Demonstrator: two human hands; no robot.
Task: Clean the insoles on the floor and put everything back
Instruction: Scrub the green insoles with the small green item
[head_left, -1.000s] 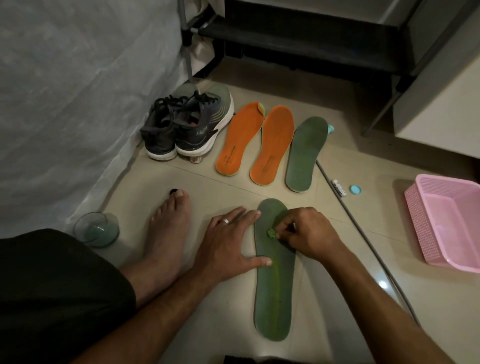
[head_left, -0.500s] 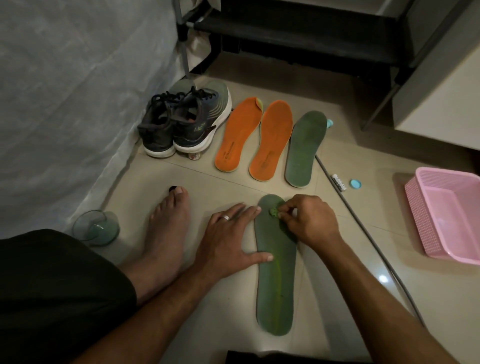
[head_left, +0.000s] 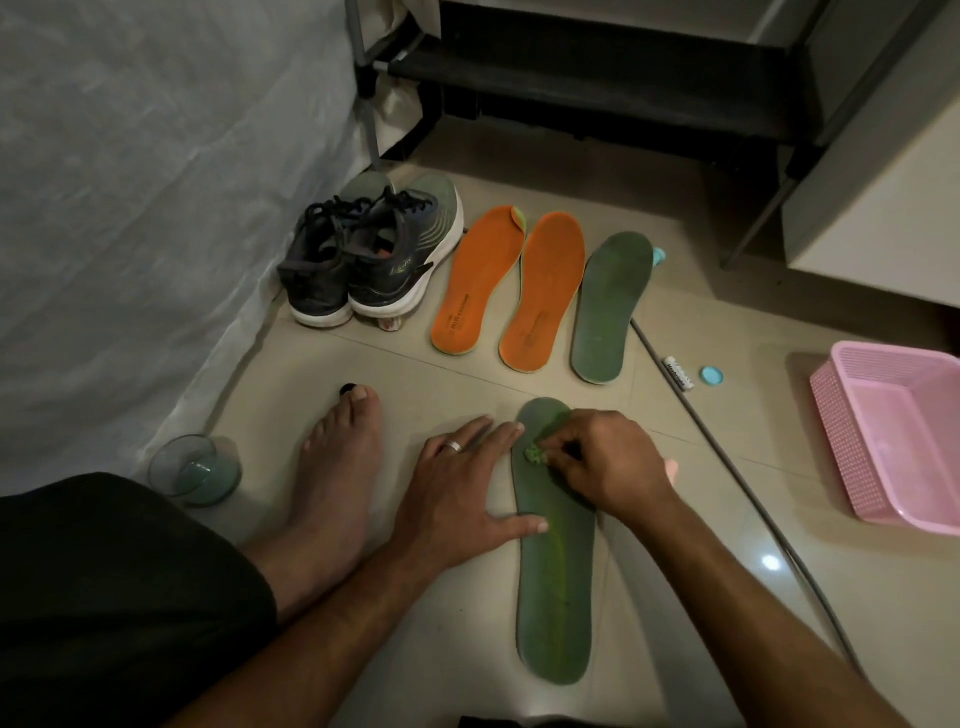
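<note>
Left hand (head_left: 462, 499) flat, fingers spread, pins green insole (head_left: 555, 587) to floor so we can scrub; right hand (head_left: 605, 465) pinches green scrub wad (head_left: 535, 454) on toe area. Remaining insoles wait beside shoes (head_left: 374, 257).

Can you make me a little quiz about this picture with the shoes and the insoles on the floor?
1. True or false: the left hand lies flat, steadying the green insole.
2. What does the right hand pinch against that insole?
A. a small green wad
B. the blue cap
C. the glass
3. How many orange insoles lie beside the shoes?

Key
1. True
2. A
3. Two
</note>
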